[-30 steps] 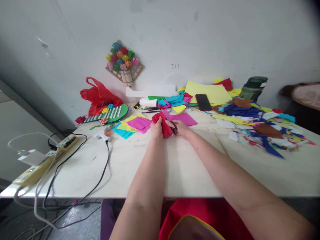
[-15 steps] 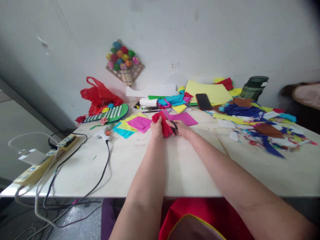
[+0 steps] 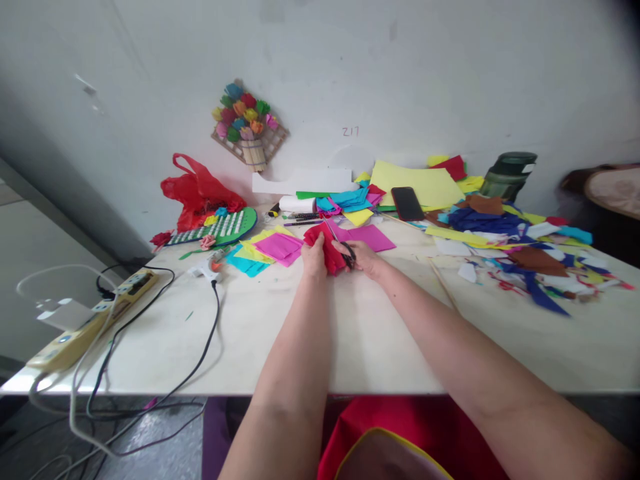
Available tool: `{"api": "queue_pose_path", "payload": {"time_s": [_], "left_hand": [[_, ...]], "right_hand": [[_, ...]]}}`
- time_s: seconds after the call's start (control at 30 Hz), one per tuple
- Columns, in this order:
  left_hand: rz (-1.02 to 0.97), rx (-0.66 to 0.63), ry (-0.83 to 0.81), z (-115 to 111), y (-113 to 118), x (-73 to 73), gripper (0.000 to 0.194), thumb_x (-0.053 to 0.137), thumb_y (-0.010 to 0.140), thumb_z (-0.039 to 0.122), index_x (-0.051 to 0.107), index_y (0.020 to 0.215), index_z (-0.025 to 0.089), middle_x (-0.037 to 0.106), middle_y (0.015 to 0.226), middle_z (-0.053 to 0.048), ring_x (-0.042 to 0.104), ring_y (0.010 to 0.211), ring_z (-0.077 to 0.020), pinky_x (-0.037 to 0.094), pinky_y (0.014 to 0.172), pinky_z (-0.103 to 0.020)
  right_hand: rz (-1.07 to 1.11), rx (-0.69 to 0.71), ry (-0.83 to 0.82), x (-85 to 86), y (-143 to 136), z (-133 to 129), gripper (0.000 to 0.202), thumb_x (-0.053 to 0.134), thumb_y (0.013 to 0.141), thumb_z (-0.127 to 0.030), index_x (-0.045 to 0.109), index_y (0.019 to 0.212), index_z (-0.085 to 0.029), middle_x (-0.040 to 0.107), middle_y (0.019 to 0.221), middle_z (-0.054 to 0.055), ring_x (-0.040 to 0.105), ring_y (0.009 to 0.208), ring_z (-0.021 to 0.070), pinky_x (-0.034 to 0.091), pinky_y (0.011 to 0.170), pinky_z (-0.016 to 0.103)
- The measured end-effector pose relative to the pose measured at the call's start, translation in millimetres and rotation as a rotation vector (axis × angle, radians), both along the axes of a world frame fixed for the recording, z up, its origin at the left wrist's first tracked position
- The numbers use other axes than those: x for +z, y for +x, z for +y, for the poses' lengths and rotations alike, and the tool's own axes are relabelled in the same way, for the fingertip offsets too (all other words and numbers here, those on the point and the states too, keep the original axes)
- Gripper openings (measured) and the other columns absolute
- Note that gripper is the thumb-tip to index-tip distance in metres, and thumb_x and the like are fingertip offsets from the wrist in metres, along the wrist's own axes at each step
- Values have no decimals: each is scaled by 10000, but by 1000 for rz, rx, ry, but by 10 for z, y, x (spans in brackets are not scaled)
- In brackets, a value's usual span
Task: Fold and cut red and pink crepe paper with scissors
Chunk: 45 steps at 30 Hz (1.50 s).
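Red paper, looking like crepe or tissue sheets, is pinched in my left hand over the middle of the table. My right hand grips black-handled scissors, whose blades point up and left along the red paper. Whether the blades are apart is too small to tell. Behind the paper lie magenta sheets. To the left of my left hand, a second magenta stack overlaps yellow sheets and blue sheets.
A glue gun with its cord lies left, near a power strip. Paper scraps heap up on the right beside a green bottle. A phone and a thin stick lie nearer. A red bag stands back left.
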<state>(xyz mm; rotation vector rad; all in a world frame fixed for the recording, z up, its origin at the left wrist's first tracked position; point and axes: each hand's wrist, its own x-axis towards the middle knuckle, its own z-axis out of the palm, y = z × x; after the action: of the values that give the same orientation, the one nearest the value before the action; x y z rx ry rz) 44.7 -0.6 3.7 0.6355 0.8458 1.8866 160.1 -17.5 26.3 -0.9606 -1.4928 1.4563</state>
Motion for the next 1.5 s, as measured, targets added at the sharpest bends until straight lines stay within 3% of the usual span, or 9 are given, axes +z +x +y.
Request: {"api": "queue_pose_path", "payload": {"time_s": [0.5,0.9,1.27,1.5], "left_hand": [[7,-4,9,10,0,-17,235,683,593,285,573,747,147,600,640,-10,584,579,-137,479,635,-301],[-6,3,2,-1,10,7,215,676,599,269,568,737,143,603,640,-12,581,575,-130,477,641,-295],[-21,1,-4,-43,18,57,185,666,609,241,565,733,148,602,632,-6,583,574,-128,484,655,-299],[-19,-5,-14,-41,12,55,187,672,607,249,557,717,151,600,621,-4,581,561,-122,486,645,-288]], "right_hand": [[28,5,31,-97,-25,76,415,665,603,-540,482,587,-167,461,430,-52,421,321,62,345,296,181],[43,-22,64,-157,-45,122,422,669,592,-546,483,591,-167,444,425,-58,414,314,63,330,285,184],[19,-50,96,-45,-37,31,439,672,588,-540,440,546,-170,405,393,-74,381,291,46,308,280,177],[-10,-66,124,-81,-50,78,412,685,584,-519,492,572,-155,398,389,-76,381,280,48,302,275,173]]}}
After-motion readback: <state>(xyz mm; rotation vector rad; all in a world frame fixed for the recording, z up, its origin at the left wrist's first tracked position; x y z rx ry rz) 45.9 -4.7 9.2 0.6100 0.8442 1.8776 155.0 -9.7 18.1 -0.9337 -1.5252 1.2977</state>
